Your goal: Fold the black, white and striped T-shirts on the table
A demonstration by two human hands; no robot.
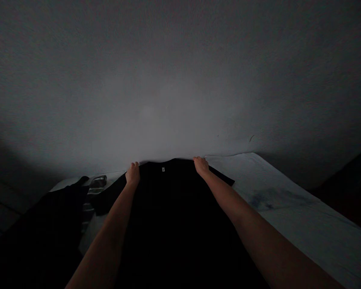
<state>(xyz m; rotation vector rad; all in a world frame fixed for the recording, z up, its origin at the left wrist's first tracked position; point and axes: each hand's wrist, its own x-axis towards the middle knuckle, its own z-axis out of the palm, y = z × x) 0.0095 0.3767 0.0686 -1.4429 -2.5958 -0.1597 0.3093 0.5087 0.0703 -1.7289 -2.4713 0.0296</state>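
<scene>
A black T-shirt (pixel 180 216) lies spread out in front of me, collar toward the wall and sleeves out to both sides. A small pale label shows inside its neckline. My left hand (pixel 133 173) is closed on the shirt's left shoulder, near the sleeve seam. At the opposite shoulder, my right hand (pixel 201 165) grips the fabric between thumb and fingers. The shirt's lower part runs into deep shadow at the bottom of the view, so its hem cannot be made out.
Beneath the shirt is a light, stained sheet-covered surface (pixel 289 208), its far edge against a plain grey wall (pixel 180 88). To the left lie dark clothes (pixel 54 216) and a striped grey cloth (pixel 96 186). Light is dim.
</scene>
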